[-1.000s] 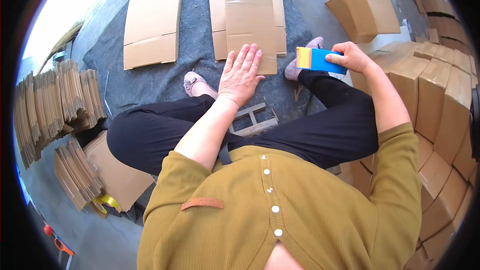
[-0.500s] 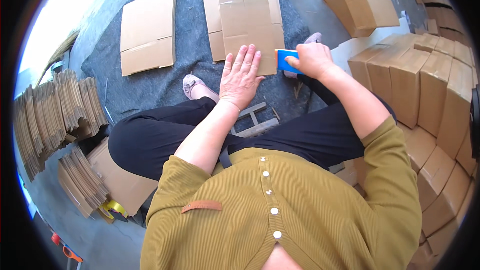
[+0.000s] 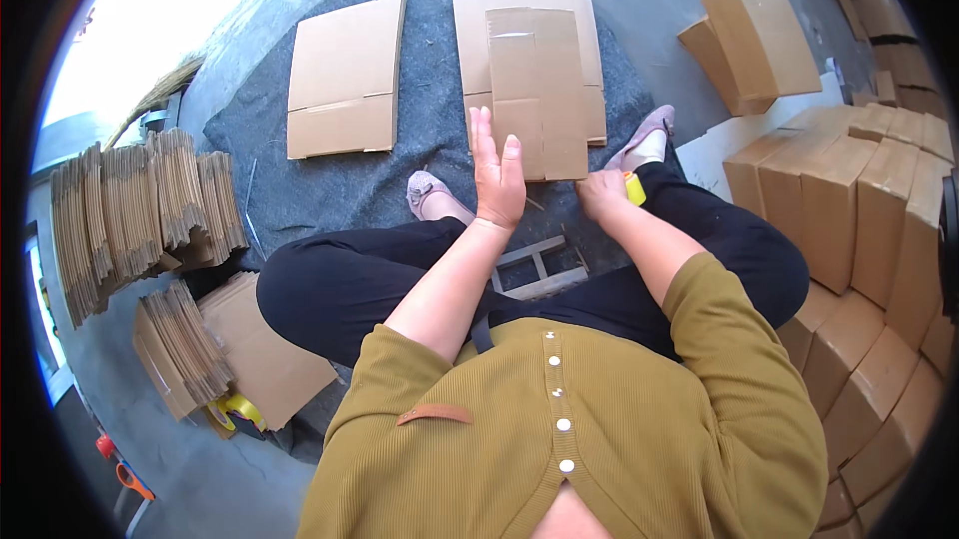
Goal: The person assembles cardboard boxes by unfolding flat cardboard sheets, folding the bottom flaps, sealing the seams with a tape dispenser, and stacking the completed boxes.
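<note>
A narrow folded carton lies on top of a wider flat cardboard carton in front of me. My left hand is raised over its near left side, turned edge-on, with fingers stretched and nothing in it. At the near right corner of the narrow carton, my right hand is closed with its fingers bent. A yellow object, mostly hidden, shows at that hand's outer side. Its kind is not clear.
Another flat carton lies to the left on the dark cloth. Bundled flat cartons and a yellow tape roll are at the left. Closed boxes are stacked at the right. A small metal frame sits between my legs.
My left hand has lifted off the narrow carton and turned sideways. My right hand has moved nearer to me, to the carton's corner; the blue face it showed is out of sight. The view has shifted.
</note>
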`<state>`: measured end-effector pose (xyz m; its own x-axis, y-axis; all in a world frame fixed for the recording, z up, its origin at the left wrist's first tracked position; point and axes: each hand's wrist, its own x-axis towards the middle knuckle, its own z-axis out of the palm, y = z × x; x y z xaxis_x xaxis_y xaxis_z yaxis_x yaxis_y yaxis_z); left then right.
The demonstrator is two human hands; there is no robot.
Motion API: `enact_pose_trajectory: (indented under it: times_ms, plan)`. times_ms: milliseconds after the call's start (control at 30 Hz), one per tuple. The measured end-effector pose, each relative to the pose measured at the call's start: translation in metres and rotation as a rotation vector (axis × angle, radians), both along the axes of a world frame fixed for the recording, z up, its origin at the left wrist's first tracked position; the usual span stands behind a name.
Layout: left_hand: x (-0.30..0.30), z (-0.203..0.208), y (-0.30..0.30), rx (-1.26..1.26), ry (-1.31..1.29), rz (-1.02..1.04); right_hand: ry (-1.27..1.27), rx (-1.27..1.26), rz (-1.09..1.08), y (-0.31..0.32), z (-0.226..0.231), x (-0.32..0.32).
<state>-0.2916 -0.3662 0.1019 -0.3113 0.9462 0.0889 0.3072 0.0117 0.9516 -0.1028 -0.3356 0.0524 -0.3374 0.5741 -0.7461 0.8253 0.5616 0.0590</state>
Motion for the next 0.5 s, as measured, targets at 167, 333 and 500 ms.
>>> enact_pose_trajectory:
  times_ms: [167,333,500]
  plan:
    - [-0.003,0.029,0.049,-0.771,-1.198,0.317,0.090,-0.111,-0.129,-0.021,0.012,-0.004]
    - [-0.029,-0.012,0.105,-0.170,0.213,0.104,0.282,-0.064,-0.279,-0.015,0.055,-0.038]
    - [-0.044,0.010,0.193,0.082,0.631,-0.208,0.324,-0.049,-0.436,-0.022,0.057,-0.053]
